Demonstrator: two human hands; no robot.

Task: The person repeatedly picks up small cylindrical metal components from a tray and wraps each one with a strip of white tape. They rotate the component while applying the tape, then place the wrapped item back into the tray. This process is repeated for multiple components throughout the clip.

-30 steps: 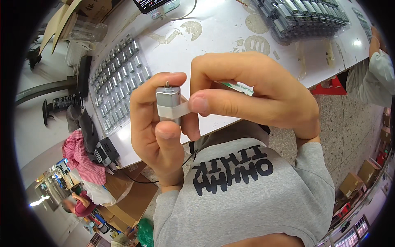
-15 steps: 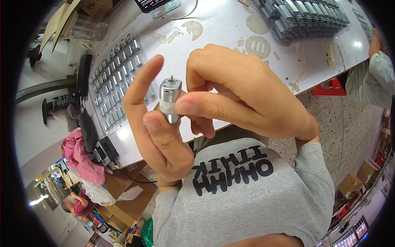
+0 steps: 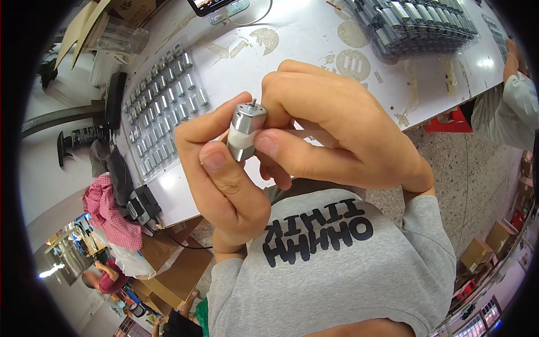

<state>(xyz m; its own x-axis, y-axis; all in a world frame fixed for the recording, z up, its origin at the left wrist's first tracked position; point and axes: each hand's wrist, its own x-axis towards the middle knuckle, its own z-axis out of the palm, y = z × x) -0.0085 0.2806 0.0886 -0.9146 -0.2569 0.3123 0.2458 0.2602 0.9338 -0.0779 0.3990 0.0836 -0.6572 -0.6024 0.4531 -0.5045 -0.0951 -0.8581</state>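
A small silver electric motor [image 3: 249, 119] with a thin shaft on top stands slightly tilted between my hands. Around its middle runs a band of whitish tape [image 3: 241, 138]. My left hand [image 3: 224, 174] grips the motor from the left, with the index finger near its top and the thumb by its lower end. From the right, my right hand [image 3: 342, 123] pinches at the tape, its thumb pressed to the band's edge. A pale translucent strip shows behind that thumb; the right fingertips are partly hidden.
A clear tray of similar motors [image 3: 163, 104] lies on the white table [image 3: 303, 33] at left. Stacked trays of motors [image 3: 412, 28] stand at far right. A phone [image 3: 210, 4] sits at the back edge. Another person's sleeve [image 3: 517, 106] shows at right.
The motor has moved right and slightly up, tilting right. My left index finger has come down from its raised position to the motor's top.
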